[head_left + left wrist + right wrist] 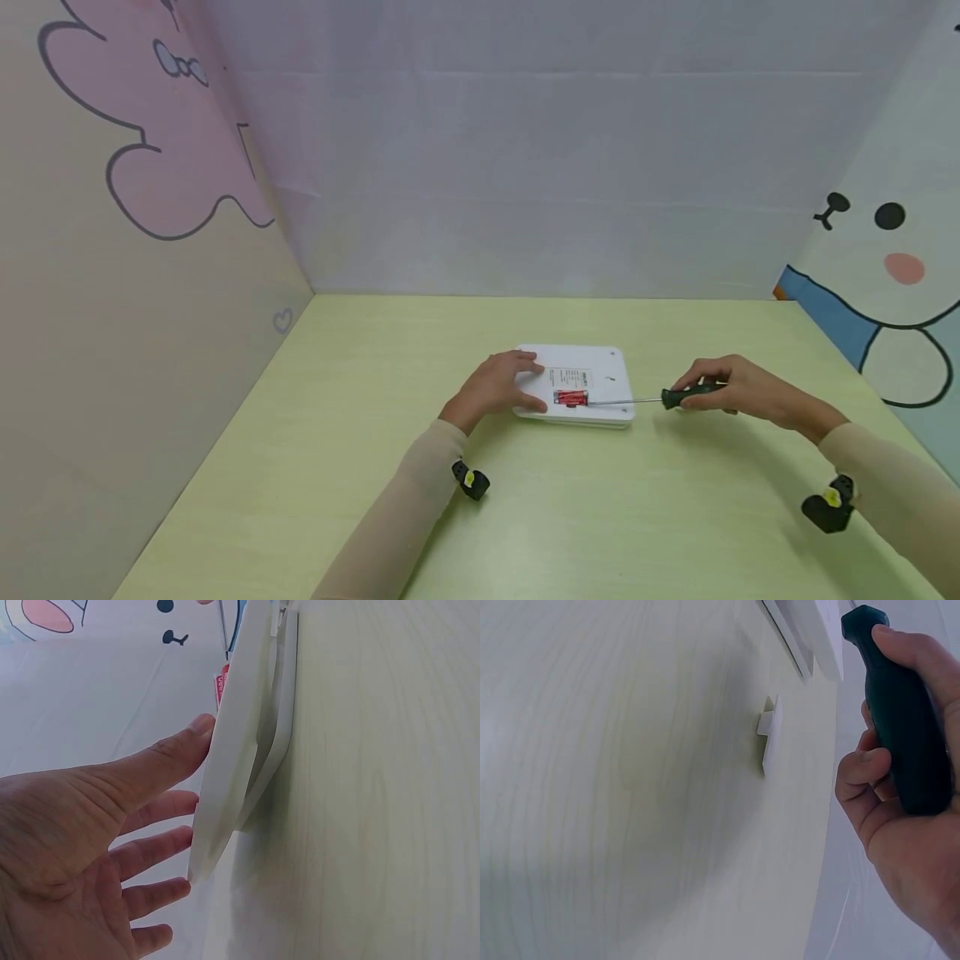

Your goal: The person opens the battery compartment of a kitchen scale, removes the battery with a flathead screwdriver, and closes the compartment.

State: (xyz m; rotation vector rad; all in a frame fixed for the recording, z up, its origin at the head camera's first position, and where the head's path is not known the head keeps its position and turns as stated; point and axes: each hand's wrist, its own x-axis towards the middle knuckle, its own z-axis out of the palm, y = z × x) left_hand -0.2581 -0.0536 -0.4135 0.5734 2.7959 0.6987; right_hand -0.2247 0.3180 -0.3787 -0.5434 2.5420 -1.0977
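Note:
A flat white device point(600, 365) lies back side up on the table, with a printed label and an open battery slot showing a red battery point(572, 397). My left hand point(497, 387) rests at its left end, fingers spread and fairly straight, thumb against the near edge point(225, 750). The right hand point(738, 390) grips the dark green handle of a screwdriver point(677, 397). Its metal shaft points left across the device, and the tip meets the right end of the battery. In the right wrist view, fingers and thumb wrap the screwdriver handle point(904, 735).
A small white piece with a tab, like a battery cover point(774, 739), lies on the table below the right hand in the right wrist view. The pale yellow-green table point(360, 467) is bounded by printed cloth walls point(525, 183) behind and at both sides.

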